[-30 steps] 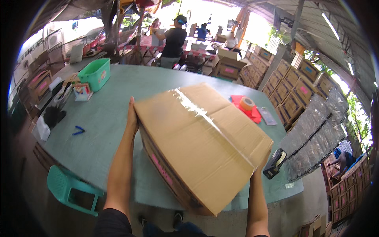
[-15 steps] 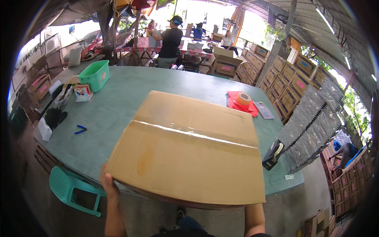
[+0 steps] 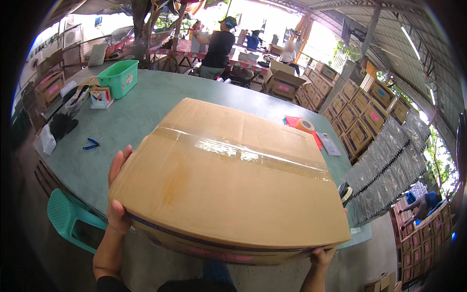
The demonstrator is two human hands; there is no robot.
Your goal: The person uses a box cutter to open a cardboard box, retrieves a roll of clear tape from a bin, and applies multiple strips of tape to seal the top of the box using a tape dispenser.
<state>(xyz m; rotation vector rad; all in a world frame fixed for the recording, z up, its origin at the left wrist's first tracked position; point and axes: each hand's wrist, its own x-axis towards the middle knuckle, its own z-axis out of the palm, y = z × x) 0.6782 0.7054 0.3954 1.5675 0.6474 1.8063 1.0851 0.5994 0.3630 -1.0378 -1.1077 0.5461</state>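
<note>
A large cardboard box (image 3: 219, 180), its top seam sealed with clear tape, fills the middle of the view at the near side of the green table (image 3: 160, 90). My left hand (image 3: 118, 194) presses against its left side near the front corner, fingers along the side and thumb at the front edge. At the front right corner my right hand (image 3: 323, 255) grips the box, partly hidden beneath it. A pink mark shows on the box's front face. Whether its underside touches the tabletop is hidden.
On the table lie blue pliers (image 3: 91, 144), a green bin (image 3: 118, 80), an orange tape roll (image 3: 305, 125) and a black tape dispenser (image 3: 345, 193). Clear-wrapped stacks (image 3: 384, 160) stand at right. A green stool (image 3: 73, 219) is at lower left. People work beyond.
The box appears larger, with more of its front face showing. My left hand has moved up along its side, and my right hand has come into sight at the front right corner.
</note>
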